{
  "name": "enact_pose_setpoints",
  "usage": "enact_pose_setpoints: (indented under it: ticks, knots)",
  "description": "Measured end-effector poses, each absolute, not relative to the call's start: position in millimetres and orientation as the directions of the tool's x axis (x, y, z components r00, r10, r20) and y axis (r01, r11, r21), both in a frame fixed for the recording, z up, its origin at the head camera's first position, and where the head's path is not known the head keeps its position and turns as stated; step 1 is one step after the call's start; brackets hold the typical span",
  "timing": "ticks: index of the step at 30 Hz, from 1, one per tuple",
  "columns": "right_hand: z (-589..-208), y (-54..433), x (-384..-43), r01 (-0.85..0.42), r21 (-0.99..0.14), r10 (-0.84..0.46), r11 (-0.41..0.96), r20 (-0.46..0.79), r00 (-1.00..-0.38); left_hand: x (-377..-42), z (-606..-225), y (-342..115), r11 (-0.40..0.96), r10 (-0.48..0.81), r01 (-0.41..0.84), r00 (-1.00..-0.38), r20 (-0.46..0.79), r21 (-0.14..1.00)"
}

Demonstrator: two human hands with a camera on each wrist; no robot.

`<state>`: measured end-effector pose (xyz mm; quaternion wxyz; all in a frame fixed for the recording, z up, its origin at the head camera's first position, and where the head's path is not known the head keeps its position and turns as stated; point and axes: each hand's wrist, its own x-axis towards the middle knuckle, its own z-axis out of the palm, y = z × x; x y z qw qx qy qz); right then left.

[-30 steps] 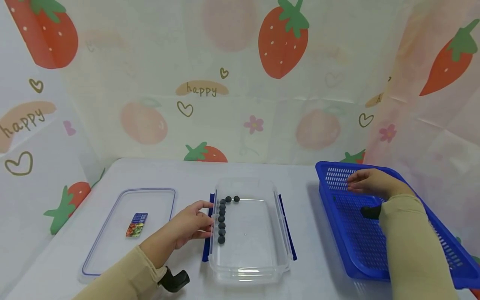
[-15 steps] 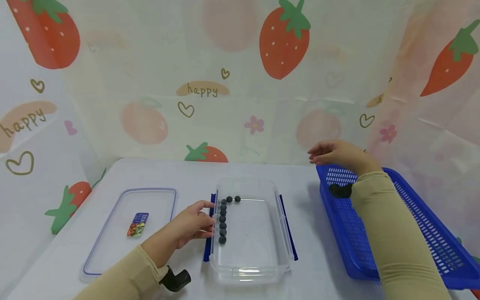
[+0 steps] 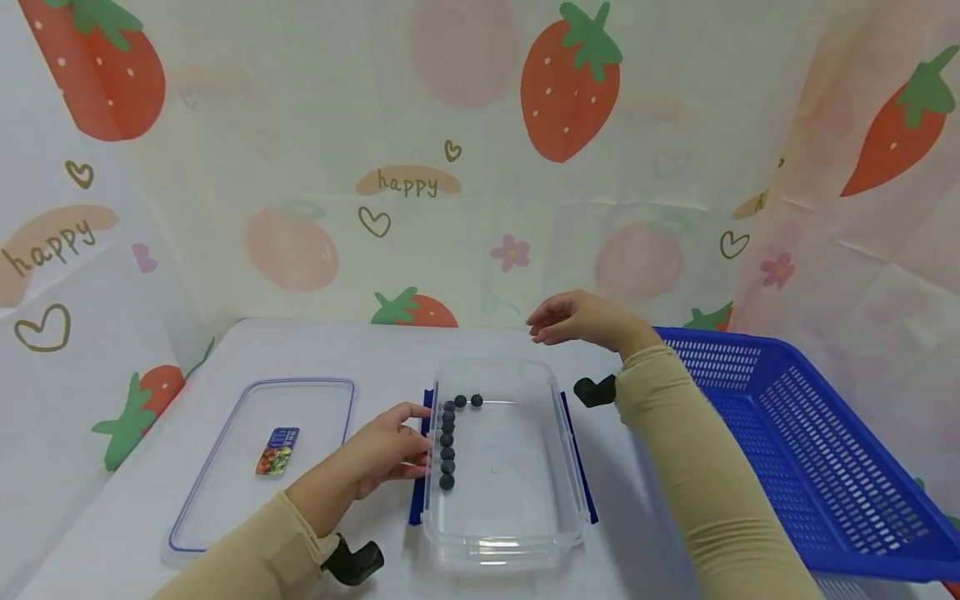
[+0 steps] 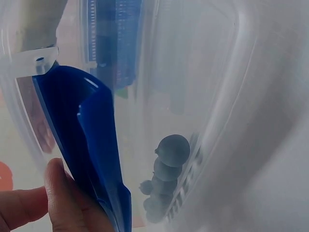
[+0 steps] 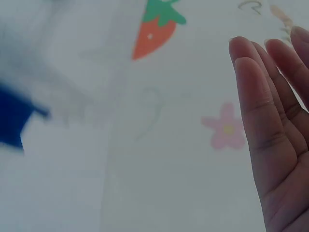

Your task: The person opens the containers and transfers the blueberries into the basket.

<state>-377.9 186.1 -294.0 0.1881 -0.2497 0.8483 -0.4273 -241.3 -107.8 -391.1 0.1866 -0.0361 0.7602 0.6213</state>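
Observation:
In the head view a clear plastic box (image 3: 517,500) with blue side latches stands mid-table, its top uncovered. A row of dark, berry-like balls (image 3: 447,454) lines its left inner side and turns along the far end. My left hand (image 3: 378,454) rests its fingers against the left rim, beside the blue latch (image 4: 91,125) in the left wrist view. Above and behind the box's right far corner hovers my right hand (image 3: 585,321), fingers extended together. The right wrist view shows its fingers (image 5: 263,111) close together; I cannot tell whether something small sits between them.
A large blue perforated basket (image 3: 806,375) stands on the right. On the left lies a clear lid (image 3: 225,500) with a small colourful label (image 3: 277,451) on it. A patterned cloth backdrop (image 3: 487,125) closes off the table's rear.
My right hand has moved left from over the blue basket to beyond the box's right side. The left hand stays at the rim, and the row of balls looks the same.

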Motion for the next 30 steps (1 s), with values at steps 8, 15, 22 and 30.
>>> enact_pose_setpoints:
  ticks: [8,15,22,30]
  knots:
    - [-323,144,-381,-0.198,-0.871,-0.608,0.45,-0.136,-0.782,-242,-392,-108,0.236,0.179,-0.28,-0.929,-0.325,0.93]
    - [-346,120,-383,-0.156,-0.862,-0.614,0.483,-0.206,-0.761,-243,-393,-108,0.235,0.18,-0.293,-0.924,-0.338,0.927]
    - [-365,107,-382,-0.164,-0.818,-0.643,0.551,-0.29,-0.709,-242,-390,-108,0.236,0.185,-0.295,-0.922,-0.341,0.926]
    - [-369,100,-378,-0.187,-0.681,-0.584,0.708,-0.416,-0.697,-242,-391,-109,0.232,0.185,-0.289,-0.924,-0.334,0.929]
